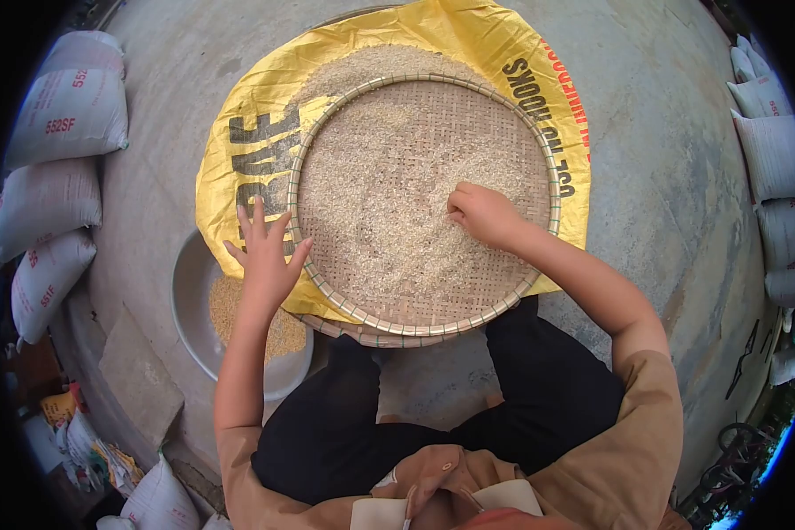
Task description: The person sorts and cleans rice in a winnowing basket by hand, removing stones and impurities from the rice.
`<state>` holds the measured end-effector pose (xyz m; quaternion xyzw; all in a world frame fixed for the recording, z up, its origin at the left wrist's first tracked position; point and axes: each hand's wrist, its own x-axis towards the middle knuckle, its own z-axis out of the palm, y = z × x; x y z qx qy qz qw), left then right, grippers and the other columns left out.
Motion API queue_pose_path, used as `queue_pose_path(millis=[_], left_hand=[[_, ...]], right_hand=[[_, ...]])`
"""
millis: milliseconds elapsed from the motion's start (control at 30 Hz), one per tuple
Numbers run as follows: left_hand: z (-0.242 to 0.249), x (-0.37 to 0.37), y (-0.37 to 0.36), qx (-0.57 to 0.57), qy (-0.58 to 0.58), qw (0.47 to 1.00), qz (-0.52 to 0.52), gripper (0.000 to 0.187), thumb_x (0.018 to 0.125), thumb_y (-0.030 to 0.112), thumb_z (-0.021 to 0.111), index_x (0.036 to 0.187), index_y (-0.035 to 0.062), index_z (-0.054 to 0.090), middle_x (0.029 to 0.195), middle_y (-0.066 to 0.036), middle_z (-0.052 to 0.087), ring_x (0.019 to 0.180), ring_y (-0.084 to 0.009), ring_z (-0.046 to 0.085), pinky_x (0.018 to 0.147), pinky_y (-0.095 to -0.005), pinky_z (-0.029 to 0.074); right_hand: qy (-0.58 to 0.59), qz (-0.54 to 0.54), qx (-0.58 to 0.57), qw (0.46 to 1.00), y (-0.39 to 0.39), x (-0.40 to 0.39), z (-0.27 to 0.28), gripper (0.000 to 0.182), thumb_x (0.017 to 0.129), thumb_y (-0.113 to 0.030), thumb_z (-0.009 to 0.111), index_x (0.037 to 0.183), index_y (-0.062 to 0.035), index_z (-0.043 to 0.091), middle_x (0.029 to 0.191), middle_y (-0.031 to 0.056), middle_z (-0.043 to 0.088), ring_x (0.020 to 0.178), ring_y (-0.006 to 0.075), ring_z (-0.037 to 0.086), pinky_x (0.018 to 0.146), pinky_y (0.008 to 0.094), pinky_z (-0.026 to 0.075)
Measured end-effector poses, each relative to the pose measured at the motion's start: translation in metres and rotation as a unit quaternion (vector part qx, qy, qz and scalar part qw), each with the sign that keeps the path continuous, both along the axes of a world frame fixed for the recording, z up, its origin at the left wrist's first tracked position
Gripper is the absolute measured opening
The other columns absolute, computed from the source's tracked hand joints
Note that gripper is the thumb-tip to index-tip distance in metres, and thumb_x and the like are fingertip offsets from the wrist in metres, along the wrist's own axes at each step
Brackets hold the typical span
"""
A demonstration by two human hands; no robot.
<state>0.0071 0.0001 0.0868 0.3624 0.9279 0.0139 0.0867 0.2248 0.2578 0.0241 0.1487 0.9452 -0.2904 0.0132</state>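
A round woven tray (397,329) with a pale bound rim holds a spread layer of light grain (371,212). It rests on a yellow plastic sack (221,168) with black and red print. Over the right part of the tray, my right hand (483,215) is closed with its fingertips bunched down at the grain; what they pinch is too small to name. My left hand (268,250) has its fingers spread beside the tray's left rim, over the yellow sack, and holds nothing.
A metal basin (185,314) with golden grain (283,337) stands at the lower left, partly behind my left forearm. Full white sacks (71,110) are stacked along the left, with more white sacks (773,155) at the right. A bicycle (733,459) is at the lower right.
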Motion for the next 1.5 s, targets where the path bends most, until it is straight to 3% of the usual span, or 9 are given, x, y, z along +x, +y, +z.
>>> queue_pose_path(millis=[67,167,333,500,600,900,1333,1433,1500], left_hand=[[-0.005,0.012,0.011,0.045,-0.054,0.993,-0.097,0.047,0.082,0.036,0.063,0.119,0.0088,0.054,0.147,-0.02,0.019,0.138,-0.0417,0.006,0.098,-0.0721,0.003],[-0.021,0.022,0.019,0.1,-0.083,0.98,-0.153,0.044,0.081,0.035,0.064,0.115,0.0089,0.056,0.145,-0.02,0.023,0.137,-0.0417,0.011,0.099,-0.0705,0.005],[-0.026,0.033,0.019,0.093,-0.111,0.977,-0.156,0.041,0.081,0.034,0.064,0.114,0.0099,0.057,0.146,-0.019,0.024,0.137,-0.0409,0.012,0.1,-0.0687,0.006],[-0.039,0.03,0.011,0.072,-0.077,0.982,-0.154,0.04,0.081,0.033,0.064,0.114,0.0105,0.056,0.146,-0.018,0.024,0.137,-0.0408,0.012,0.1,-0.0683,0.006],[-0.043,0.029,0.008,0.065,-0.062,0.985,-0.147,0.041,0.081,0.032,0.065,0.114,0.0105,0.056,0.146,-0.018,0.024,0.137,-0.0415,0.013,0.1,-0.0684,0.007],[-0.046,0.032,0.01,0.03,-0.037,0.989,-0.143,0.041,0.08,0.032,0.063,0.113,0.0089,0.056,0.144,-0.02,0.024,0.137,-0.0424,0.009,0.095,-0.0746,0.004],[-0.052,0.035,0.011,0.019,-0.053,0.985,-0.166,0.041,0.083,0.035,0.061,0.116,0.0115,0.055,0.144,-0.017,0.027,0.138,-0.0389,0.011,0.095,-0.0743,0.002],[-0.056,0.036,0.009,0.015,-0.055,0.985,-0.163,0.046,0.084,0.035,0.059,0.123,0.0126,0.05,0.144,-0.016,0.029,0.138,-0.0357,0.014,0.096,-0.0736,0.004],[-0.057,0.039,0.009,0.048,-0.05,0.988,-0.137,0.055,0.084,0.035,0.059,0.131,0.0114,0.042,0.141,-0.017,0.032,0.137,-0.0341,0.018,0.102,-0.0672,0.007]], right_hand=[[0.006,-0.005,-0.012,1.0,0.002,0.002,-0.004,0.008,0.08,-0.014,0.062,0.083,-0.0076,0.058,0.086,0.0075,0.057,0.082,0.0267,0.058,0.07,0.0375,0.048],[-0.002,-0.023,-0.049,0.999,0.008,0.003,0.004,0.011,0.079,-0.014,0.062,0.086,-0.007,0.058,0.086,0.008,0.059,0.082,0.0271,0.059,0.071,0.0377,0.048],[-0.006,-0.07,-0.128,0.989,0.016,0.006,0.003,0.018,0.076,-0.011,0.066,0.092,-0.0049,0.06,0.09,0.0089,0.062,0.073,0.0259,0.06,0.066,0.0353,0.048],[0.043,-0.013,-0.051,0.998,0.011,0.007,-0.002,0.013,0.077,-0.015,0.065,0.086,-0.0072,0.06,0.088,0.0074,0.058,0.082,0.0263,0.059,0.071,0.037,0.048],[-0.01,-0.001,-0.036,0.999,0.006,0.006,-0.005,0.012,0.077,-0.015,0.064,0.085,-0.0073,0.06,0.086,0.0074,0.055,0.082,0.0262,0.058,0.07,0.0375,0.048],[-0.003,-0.026,0.02,0.999,-0.001,0.005,-0.007,0.01,0.079,-0.015,0.062,0.08,-0.0071,0.057,0.087,0.0085,0.052,0.081,0.0272,0.057,0.069,0.0379,0.048],[-0.026,0.006,0.049,0.998,-0.002,0.002,-0.002,0.011,0.08,-0.016,0.06,0.083,-0.0067,0.054,0.088,0.0089,0.052,0.083,0.0275,0.057,0.07,0.0377,0.049],[-0.008,-0.02,0.017,1.0,0.004,0.003,0.003,0.01,0.08,-0.014,0.06,0.084,-0.0067,0.055,0.09,0.0091,0.052,0.083,0.0293,0.057,0.07,0.0384,0.048],[-0.006,-0.056,-0.044,0.997,0.009,0.004,0.005,0.01,0.082,-0.014,0.06,0.086,-0.0059,0.056,0.088,0.0065,0.053,0.077,0.0222,0.057,0.066,0.033,0.047]])
